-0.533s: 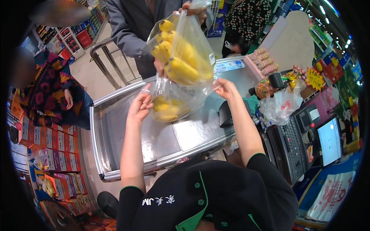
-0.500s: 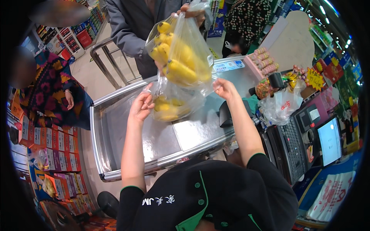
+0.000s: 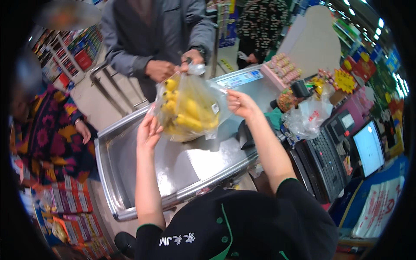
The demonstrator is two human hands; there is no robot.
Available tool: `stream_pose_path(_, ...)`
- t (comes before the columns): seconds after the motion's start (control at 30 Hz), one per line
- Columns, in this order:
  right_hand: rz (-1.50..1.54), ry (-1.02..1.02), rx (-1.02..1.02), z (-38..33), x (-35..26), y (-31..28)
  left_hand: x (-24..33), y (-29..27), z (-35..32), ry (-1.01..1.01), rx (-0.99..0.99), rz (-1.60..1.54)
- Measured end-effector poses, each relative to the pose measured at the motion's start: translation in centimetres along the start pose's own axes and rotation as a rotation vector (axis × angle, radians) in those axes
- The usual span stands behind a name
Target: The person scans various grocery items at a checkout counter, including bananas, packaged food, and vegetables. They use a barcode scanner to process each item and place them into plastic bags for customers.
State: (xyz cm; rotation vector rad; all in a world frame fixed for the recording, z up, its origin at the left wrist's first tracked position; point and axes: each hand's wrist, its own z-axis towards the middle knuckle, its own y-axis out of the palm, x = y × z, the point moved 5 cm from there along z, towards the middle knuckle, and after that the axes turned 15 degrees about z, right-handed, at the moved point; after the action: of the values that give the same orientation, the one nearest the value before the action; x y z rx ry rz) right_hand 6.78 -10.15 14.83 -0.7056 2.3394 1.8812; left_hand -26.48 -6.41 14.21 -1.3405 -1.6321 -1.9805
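Note:
A clear plastic bag of yellow bananas [image 3: 190,104] hangs over the metal counter, its top gripped by a person across from me. Around it spreads a thin clear plastic carrier bag [image 3: 223,104], stretched between my two hands. My left hand [image 3: 149,130] is closed at the bag's left edge, beside the bananas. On the other side, my right hand [image 3: 241,104] pinches the bag's right edge between thumb and fingers. Small white labels show on the bananas' bag. The bags overlap, so where one ends and the other begins is hard to make out.
The counter [image 3: 130,173] has a raised metal rim. Right of it stand a black scanner-like device [image 3: 246,135], a pink box of packaged goods [image 3: 277,71], crumpled plastic bags [image 3: 310,119], a keyboard [image 3: 327,160] and a screen [image 3: 368,147]. Another person [image 3: 52,125] stands at left.
The other person has lowered the bananas, and that person's second hand has come to the bag's top. My hands have shifted slightly left, still at the carrier bag's edges.

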Motion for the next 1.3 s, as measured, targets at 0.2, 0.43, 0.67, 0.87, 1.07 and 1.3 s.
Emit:
stream_pose_path(0.2,-0.009,-0.129,0.050,-0.4,0.4,1.0,-0.7,-0.2,-1.7,-0.114,0.073,-0.009)
stream_pose_path(0.43,-0.258,-0.367,0.076,-1.4,-1.0,2.6,-0.2,1.5,-0.7,-0.101,0.075,0.103)
stream_pose_path(0.67,-0.528,-0.598,-0.081,-1.3,2.0,7.8,-1.2,7.8,1.7,-0.047,0.043,0.311)
stream_pose_path(0.87,-1.365,-0.737,-0.121,-1.3,9.6,10.1,-4.7,9.9,4.3,-0.102,0.069,0.270)
stream_pose_path(1.07,-1.640,-0.788,-0.329,-3.7,10.5,10.2,-4.6,8.9,4.7,-0.230,0.112,0.076)
stream_pose_path(1.3,-0.814,-1.143,0.176,-11.0,-4.6,3.8,-3.5,7.7,4.8,-0.237,0.048,-0.018)
